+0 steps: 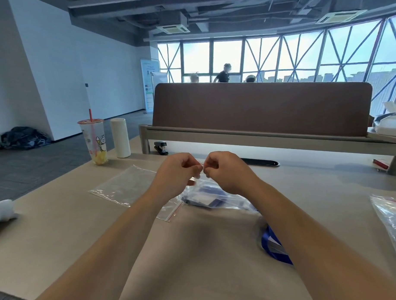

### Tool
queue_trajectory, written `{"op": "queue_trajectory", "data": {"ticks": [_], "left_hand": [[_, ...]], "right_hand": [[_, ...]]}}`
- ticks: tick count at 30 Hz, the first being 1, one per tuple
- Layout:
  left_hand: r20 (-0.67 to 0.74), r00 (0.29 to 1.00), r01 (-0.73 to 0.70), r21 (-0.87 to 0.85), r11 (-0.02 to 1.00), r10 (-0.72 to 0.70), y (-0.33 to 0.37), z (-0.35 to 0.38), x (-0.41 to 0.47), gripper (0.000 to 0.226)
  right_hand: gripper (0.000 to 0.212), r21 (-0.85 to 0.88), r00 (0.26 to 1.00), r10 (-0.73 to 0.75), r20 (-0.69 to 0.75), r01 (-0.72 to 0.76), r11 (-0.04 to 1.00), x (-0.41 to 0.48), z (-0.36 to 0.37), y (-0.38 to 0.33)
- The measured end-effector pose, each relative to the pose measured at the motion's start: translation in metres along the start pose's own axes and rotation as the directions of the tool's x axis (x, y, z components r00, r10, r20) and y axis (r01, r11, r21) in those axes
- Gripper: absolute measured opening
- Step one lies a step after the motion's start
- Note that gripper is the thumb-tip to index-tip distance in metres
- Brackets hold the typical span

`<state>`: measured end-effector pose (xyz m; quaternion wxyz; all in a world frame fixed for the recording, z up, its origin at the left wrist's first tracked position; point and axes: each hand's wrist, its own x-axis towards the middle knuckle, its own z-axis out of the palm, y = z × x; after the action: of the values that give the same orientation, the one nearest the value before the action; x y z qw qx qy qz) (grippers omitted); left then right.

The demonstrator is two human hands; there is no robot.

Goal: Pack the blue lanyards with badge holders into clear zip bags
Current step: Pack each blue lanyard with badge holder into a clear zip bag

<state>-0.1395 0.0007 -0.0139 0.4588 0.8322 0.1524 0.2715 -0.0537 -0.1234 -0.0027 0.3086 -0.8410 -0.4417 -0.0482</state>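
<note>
Both the left hand [178, 171] and the right hand [225, 171] are held close together with fingers curled, and the zip edge of a bag [226, 199] is pinched by each. The bag hangs below them to the table [77, 246], and a blue lanyard [210, 194] is seen inside it. An empty bag [126, 187] lies flat just left of the left hand. A second lanyard [272, 244] is partly hidden under the right forearm. A cup [95, 144], a bottle [120, 138] and a stapler [160, 147] stand beyond the left hand.
</note>
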Motion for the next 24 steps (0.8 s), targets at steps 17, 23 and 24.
{"op": "queue_trajectory", "data": {"ticks": [17, 23, 24], "left_hand": [[0.039, 0.999, 0.005, 0.011, 1.0, -0.006, -0.0011, -0.003, -0.0004, 0.009], [0.032, 0.999, -0.001, 0.016, 1.0, 0.0, 0.0, -0.0014, 0.0001, 0.011], [0.025, 1.0, 0.003, 0.018, 1.0, -0.003, -0.0001, -0.0014, 0.0004, 0.011]], "right_hand": [[0.007, 0.093, 0.999, -0.014, 0.039, 0.01, 0.996, 0.0, -0.0033, 0.0046], [0.006, 0.154, 0.999, 0.01, 0.051, -0.018, 0.988, -0.0003, -0.0069, 0.0057], [0.005, 0.157, 0.999, 0.014, 0.052, -0.022, 0.987, -0.0004, -0.0067, 0.006]]}}
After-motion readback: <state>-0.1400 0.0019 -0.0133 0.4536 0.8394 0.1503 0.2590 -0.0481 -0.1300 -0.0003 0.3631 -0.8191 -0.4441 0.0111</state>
